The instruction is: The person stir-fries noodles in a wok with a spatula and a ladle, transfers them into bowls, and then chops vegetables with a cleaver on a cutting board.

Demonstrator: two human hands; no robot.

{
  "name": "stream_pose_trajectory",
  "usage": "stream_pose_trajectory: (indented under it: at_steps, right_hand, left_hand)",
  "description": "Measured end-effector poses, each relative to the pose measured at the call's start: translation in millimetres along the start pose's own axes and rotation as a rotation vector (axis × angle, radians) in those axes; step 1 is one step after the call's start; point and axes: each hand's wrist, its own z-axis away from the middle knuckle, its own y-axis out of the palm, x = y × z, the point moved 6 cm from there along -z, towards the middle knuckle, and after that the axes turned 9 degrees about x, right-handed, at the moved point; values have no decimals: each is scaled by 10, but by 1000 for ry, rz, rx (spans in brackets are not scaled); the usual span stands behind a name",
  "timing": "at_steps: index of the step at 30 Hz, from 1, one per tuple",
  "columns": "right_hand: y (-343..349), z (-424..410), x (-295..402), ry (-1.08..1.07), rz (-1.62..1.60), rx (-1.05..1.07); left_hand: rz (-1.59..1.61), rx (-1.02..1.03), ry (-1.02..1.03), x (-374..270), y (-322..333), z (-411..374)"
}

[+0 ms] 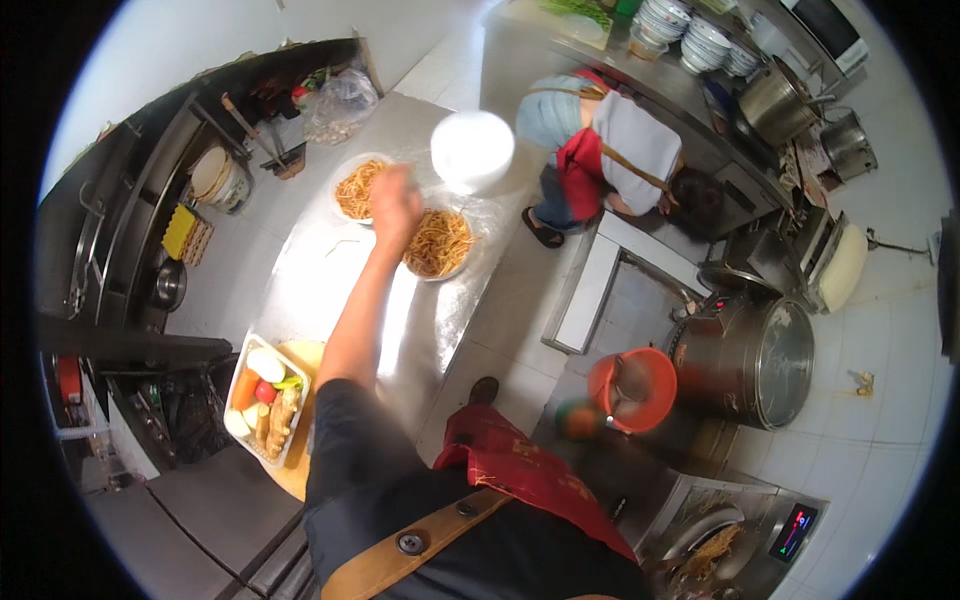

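Observation:
My left hand [396, 204] reaches over the steel table [330, 300], between two bowls of noodles. Its fingers are blurred near the right rim of the upper-left bowl of noodles [358, 187]; whether they hold anything cannot be told. Just right of the wrist sits the other bowl of noodles [439, 244]. Beyond them stands a stack of white bowls [472, 150], bright with glare. A loose noodle strand lies on the steel at the left. My other hand is out of view; on that side are my red apron [525, 480] and, lower right, a wok with noodles [709, 559].
A co-worker [630, 150] bends low beyond the table. A white basket of vegetables [231, 382] rests on a round board at the near left. On the right are an orange-red bucket [660, 375] and a large steel pot [720, 367]. Stacked bowls [664, 22] stand on the far counter.

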Motion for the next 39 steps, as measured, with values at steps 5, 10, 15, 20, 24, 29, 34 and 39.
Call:
stream_pose_trajectory:
  at_steps: [5, 10, 15, 20, 24, 29, 34, 39]
  right_hand:
    - [-261, -95, -65, 35, -105, -14]
    - [-558, -118, -307, 92, -214, -30]
    - [-718, -87, -466, 132, -299, -57]
    - [-690, -182, -479, 168, -393, -68]
    - [-662, -266, -484, 178, -444, -59]
    - [-548, -264, -588, 189, -465, -24]
    - [-442, -240, -596, 187, -417, 32]
    - [-303, -335, -567, 190, -400, 71]
  left_hand:
    - [-326, 562, 332, -466, 729, -374]
    - [-451, 728, 375, -403, 1064, -427]
    - [-479, 731, 392, -425, 1100, -466]
    - [-480, 635, 407, -493, 1017, -598]
    - [-453, 623, 345, -436, 975, -644]
    - [-449, 430, 381, -444, 768, -740]
    - [-335, 133, 317, -579, -164, -714]
    - [-360, 41, 193, -714, -1376, 133]
